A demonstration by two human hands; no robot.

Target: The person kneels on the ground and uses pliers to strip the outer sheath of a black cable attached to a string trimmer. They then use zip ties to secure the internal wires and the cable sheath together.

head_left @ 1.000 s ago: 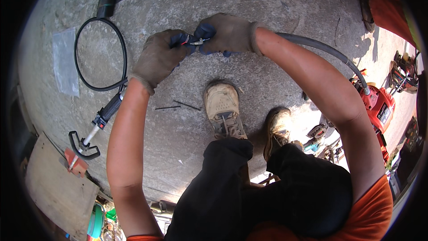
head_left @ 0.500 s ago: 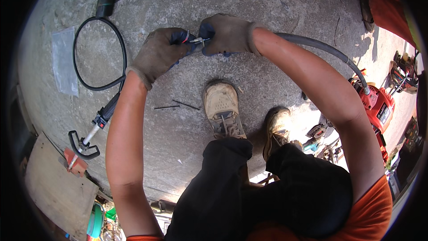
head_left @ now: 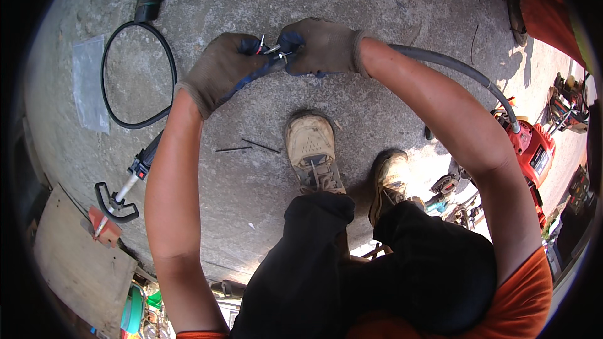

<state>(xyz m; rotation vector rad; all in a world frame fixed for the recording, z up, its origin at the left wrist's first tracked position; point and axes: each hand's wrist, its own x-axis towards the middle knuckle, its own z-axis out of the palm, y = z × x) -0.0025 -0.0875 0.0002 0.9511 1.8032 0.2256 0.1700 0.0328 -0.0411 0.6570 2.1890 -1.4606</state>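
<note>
My left hand [head_left: 232, 69], in a brown glove with blue fingertips, is closed on a small metal piece [head_left: 260, 44] with a red part, upper centre. Beside it my right hand [head_left: 314, 50], gloved alike, is pinched on a metal end fitting [head_left: 280, 55]. A thick dark flexible hose [head_left: 440, 58] runs from under that hand to a red motor unit [head_left: 531, 154] at the right. The fingers hide much of the fittings between the hands.
A looped black cable [head_left: 107, 63], shaft with handle [head_left: 129, 185], dark green-black tool [head_left: 149, 0] and plastic bag [head_left: 88, 88] lie left. Black rods [head_left: 262, 146] lie near my shoe [head_left: 311, 144]. A board [head_left: 81, 263] is lower left, red cloth [head_left: 549, 19] upper right, assorted tools [head_left: 568, 107] right.
Both hands have shifted slightly, the left one upward and leftward. The small piece with red in my left fingers now points more upright.
</note>
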